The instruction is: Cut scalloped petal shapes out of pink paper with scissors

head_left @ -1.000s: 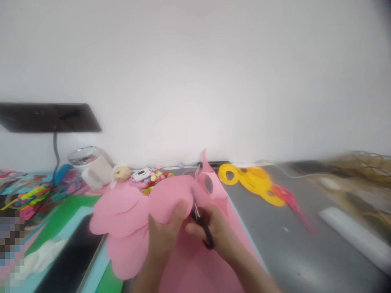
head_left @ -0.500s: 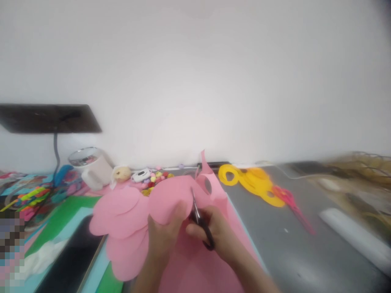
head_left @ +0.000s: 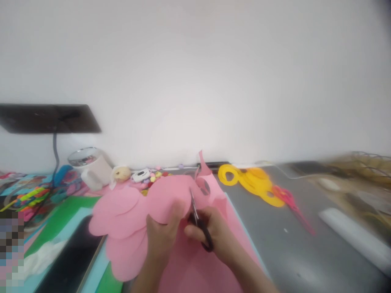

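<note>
My left hand (head_left: 165,232) pinches the near edge of a pink paper sheet (head_left: 168,195), its thumb lying on top. Black-handled scissors (head_left: 201,230) are gripped in my right hand (head_left: 215,232), with the blades pointing away along a curved cut in that sheet. A curled pink offcut (head_left: 204,173) with a hole in it rises beyond the blade tips. Left of my hands, several rounded pink paper shapes (head_left: 126,228) lie overlapping. More pink paper (head_left: 198,268) spreads below both hands.
Yellow paper cut-outs (head_left: 253,181) and pink scissors (head_left: 291,207) lie on the grey table (head_left: 281,252) at right, near a white roll (head_left: 354,240). At left are a white mug (head_left: 96,173), a black phone-like slab (head_left: 70,256) and green paper (head_left: 65,215).
The pink sheet and my left hand have shifted slightly left. The curled offcut has tilted and its hole looks narrower. The scissors remain in nearly the same place on the cut.
</note>
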`<state>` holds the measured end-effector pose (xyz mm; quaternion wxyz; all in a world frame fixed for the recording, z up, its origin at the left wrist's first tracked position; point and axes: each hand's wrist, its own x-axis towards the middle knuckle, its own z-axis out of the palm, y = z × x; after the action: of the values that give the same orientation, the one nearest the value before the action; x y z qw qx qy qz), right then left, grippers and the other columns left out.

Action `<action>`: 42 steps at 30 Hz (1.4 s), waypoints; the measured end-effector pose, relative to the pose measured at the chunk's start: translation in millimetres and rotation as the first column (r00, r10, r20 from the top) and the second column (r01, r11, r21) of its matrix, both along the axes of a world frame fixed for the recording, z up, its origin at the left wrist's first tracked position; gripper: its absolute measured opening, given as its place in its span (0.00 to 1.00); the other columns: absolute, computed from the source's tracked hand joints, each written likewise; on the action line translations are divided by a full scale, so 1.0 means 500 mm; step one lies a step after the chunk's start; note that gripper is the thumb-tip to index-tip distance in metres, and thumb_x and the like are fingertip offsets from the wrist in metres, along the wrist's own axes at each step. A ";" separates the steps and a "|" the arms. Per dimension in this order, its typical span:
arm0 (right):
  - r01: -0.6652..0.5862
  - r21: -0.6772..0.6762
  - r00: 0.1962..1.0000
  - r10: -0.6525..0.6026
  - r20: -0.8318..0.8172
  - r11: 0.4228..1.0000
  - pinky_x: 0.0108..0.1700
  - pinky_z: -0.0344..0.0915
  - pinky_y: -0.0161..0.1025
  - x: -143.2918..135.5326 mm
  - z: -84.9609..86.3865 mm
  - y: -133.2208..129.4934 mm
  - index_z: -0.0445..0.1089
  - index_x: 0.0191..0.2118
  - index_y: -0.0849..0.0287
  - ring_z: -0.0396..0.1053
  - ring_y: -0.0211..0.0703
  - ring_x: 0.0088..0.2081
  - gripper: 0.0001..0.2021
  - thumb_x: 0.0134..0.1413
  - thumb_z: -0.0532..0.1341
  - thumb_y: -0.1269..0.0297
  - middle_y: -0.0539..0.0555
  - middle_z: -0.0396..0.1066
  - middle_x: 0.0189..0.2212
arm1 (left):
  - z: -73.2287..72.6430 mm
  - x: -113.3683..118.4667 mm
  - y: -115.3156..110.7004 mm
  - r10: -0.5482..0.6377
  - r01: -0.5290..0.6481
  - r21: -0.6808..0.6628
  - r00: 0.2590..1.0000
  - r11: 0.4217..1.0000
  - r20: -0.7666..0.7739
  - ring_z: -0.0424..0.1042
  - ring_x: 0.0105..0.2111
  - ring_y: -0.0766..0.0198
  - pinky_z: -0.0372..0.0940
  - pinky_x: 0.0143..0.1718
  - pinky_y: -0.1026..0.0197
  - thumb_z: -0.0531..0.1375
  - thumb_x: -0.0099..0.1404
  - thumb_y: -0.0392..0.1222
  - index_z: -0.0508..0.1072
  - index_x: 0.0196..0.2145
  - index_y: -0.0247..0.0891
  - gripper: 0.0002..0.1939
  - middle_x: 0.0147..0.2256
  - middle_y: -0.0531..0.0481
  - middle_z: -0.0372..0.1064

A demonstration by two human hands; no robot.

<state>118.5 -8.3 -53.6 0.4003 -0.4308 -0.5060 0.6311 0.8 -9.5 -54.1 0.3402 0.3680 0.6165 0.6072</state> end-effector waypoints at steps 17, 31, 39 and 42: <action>0.003 0.082 0.999 0.001 -0.041 0.997 0.23 0.52 0.32 0.006 -0.005 0.005 0.61 0.22 0.58 0.48 0.33 0.22 0.16 0.38 0.71 0.63 0.43 0.51 0.18 | 0.007 0.006 -0.002 -0.059 0.059 -0.004 0.996 0.998 0.073 0.76 0.36 0.53 0.71 0.35 0.58 0.65 0.47 0.48 0.73 0.32 0.35 0.16 0.34 0.42 0.78; -0.016 0.026 0.998 0.017 -0.053 1.000 0.24 0.51 0.33 0.006 -0.002 0.005 0.64 0.24 0.58 0.50 0.34 0.22 0.16 0.34 0.72 0.59 0.44 0.54 0.19 | 0.004 0.007 -0.002 -0.062 0.059 0.034 0.993 0.998 0.096 0.76 0.35 0.55 0.71 0.34 0.60 0.65 0.48 0.48 0.75 0.31 0.35 0.15 0.32 0.44 0.78; 0.009 -0.017 1.000 -0.009 -0.015 1.000 0.23 0.49 0.33 0.003 0.004 0.004 0.61 0.22 0.57 0.47 0.33 0.22 0.17 0.34 0.72 0.61 0.43 0.51 0.17 | -0.003 -0.001 0.000 0.011 -0.011 -0.026 1.000 1.000 0.000 0.75 0.28 0.53 0.67 0.26 0.59 0.66 0.45 0.51 0.73 0.23 0.34 0.16 0.24 0.43 0.76; 0.001 0.008 1.000 -0.001 0.007 1.000 0.23 0.49 0.33 0.001 0.000 0.002 0.59 0.21 0.57 0.48 0.33 0.21 0.17 0.36 0.71 0.60 0.43 0.52 0.17 | -0.001 0.001 -0.002 -0.026 0.026 0.005 1.000 1.000 0.004 0.75 0.26 0.53 0.67 0.24 0.59 0.65 0.46 0.51 0.73 0.20 0.35 0.15 0.21 0.44 0.75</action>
<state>118.9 -7.2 -53.8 0.4005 -0.4314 -0.5098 0.6274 1.1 -10.5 -54.3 0.3484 0.3758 0.6093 0.6051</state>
